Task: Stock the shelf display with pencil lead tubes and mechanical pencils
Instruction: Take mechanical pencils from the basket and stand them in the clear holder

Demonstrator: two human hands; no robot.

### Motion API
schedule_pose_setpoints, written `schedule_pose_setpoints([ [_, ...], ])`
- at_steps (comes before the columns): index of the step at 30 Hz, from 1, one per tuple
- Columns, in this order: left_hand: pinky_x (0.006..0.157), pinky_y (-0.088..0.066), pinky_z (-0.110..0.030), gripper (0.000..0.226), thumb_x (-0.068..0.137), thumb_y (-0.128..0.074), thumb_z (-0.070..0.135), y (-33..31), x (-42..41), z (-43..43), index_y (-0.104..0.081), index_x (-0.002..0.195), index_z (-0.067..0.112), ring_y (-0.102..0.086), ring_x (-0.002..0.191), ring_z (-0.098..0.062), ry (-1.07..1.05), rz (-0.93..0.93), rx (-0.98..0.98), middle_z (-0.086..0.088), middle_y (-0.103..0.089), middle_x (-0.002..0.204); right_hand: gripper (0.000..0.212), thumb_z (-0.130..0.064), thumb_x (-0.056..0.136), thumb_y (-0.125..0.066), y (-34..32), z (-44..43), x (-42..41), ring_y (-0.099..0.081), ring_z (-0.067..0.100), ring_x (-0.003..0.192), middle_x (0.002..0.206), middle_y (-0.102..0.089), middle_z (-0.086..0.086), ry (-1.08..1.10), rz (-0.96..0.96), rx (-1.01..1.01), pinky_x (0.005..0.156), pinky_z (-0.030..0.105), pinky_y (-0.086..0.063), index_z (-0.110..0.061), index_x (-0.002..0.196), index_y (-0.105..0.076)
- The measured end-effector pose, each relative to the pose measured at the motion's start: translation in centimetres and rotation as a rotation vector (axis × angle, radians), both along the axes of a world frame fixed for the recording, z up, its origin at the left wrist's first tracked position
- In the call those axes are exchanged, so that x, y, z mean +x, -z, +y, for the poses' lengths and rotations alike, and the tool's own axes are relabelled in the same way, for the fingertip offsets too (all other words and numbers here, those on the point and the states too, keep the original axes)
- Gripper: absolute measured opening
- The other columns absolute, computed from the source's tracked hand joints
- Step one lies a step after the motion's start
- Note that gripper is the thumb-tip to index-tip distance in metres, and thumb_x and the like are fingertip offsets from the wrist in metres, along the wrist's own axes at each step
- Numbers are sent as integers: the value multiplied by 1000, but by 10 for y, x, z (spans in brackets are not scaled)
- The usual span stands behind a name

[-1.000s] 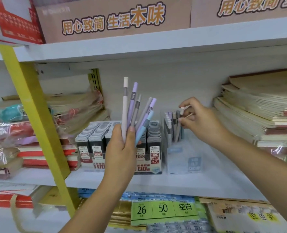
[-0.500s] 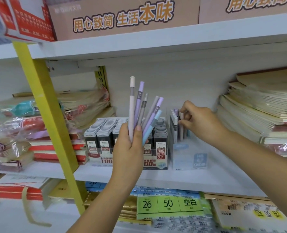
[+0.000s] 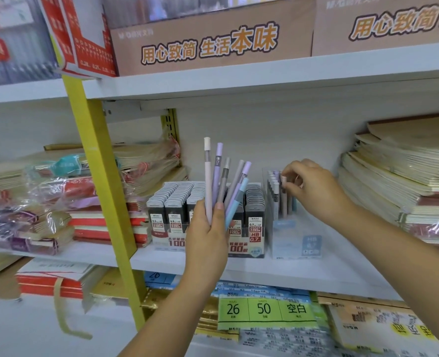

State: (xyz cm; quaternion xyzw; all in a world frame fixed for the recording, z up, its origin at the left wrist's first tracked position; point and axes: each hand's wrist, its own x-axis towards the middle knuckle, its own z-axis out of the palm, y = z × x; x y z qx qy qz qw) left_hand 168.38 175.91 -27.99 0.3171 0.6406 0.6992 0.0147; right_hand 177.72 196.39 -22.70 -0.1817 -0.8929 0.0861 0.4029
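The lead tubes [image 3: 177, 202] stand stocked left of the clear pencil box [image 3: 295, 243]. The right hand [image 3: 313, 189] pinches, seemingly, one pencil [image 3: 284, 194] standing in that box; the left hand [image 3: 208, 235] grips six unplaced pencils [image 3: 223, 181].

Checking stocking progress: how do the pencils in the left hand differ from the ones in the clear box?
The held pencils fan out loosely in the left hand, off the shelf; the boxed pencils stand upright in tight rows inside the clear box. The right hand pinches one boxed pencil's top. Both sets are pastel, caps up.
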Motion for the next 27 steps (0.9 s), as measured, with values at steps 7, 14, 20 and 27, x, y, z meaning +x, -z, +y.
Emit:
schedule_pose_setpoints([
  [7,49,-46,-26,12,103,-44,41,1,12,8,-56,103,39,-52,57,0,23,92,3,13,-64,75,18,-41,87,-65,-3,-78,16,-70,6,72,86,-73,-11,-377,83,-654,60,21,-52,-30,101,-60],
  [14,42,-38,-18,10,104,-44,38,4,17,14,-53,101,36,-49,49,0,63,91,8,20,-59,64,11,-10,93,-62,-17,-77,28,-70,16,62,84,-74,11,-419,396,-885,52,22,-55,-13,103,-58],
  [20,45,-39,-17,10,104,-44,36,7,11,13,-53,105,36,-47,51,1,82,65,19,8,-54,72,19,-21,94,-62,-28,-19,42,-67,6,73,81,-71,-6,-131,350,-290,63,22,-49,-33,101,-49],
  [27,44,-38,-17,11,103,-43,37,8,13,15,-53,103,31,-46,51,2,104,59,10,6,-54,71,19,-25,92,-64,0,14,24,-58,19,81,87,-63,1,-21,6,-12,64,29,-37,-33,98,-47],
])
